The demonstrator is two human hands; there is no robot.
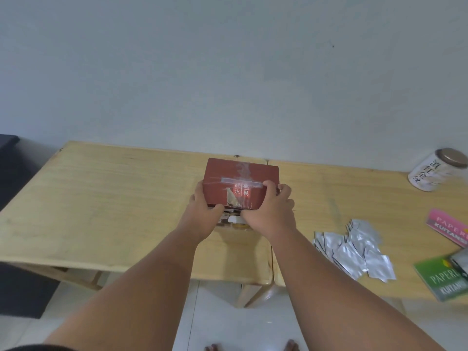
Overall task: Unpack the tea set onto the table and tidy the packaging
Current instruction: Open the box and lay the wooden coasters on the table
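Red-brown cardboard box [240, 181], white Chinese characters on top, sits mid-way along the light wooden tabletop [114, 198], toward the far edge by the pale wall [228, 72]. A clear tape strip [229, 179] runs across its top. The near lower edge looks open: white and tan bits show beneath it, too blurred to identify.

Both hands are clamped on the box.
- left hand [202, 211]: fingers wrapped round the box's left side, thumb on the near lower edge.
- right hand [272, 211]: fingers curled over the top near-right corner, thumb tucked under the near edge.

I can't tell whether the box is resting on the tabletop or lifted slightly off it.

A seam in the tabletop runs front to back just right of the box.

To the right, well apart from the box:
- a loose pile of silver foil sachets [354, 249] near the front edge.
- a white cylindrical tin [430, 173] with a metallic lid and dark lettering, at the far right by the wall.
- a pink paper pack [448, 226] at the right frame edge, printed "PAPER".
- a green paper pack [440, 279] at the front right, same lettering, partly cut off by the frame.

White tile floor [215, 312] shows below the tabletop.
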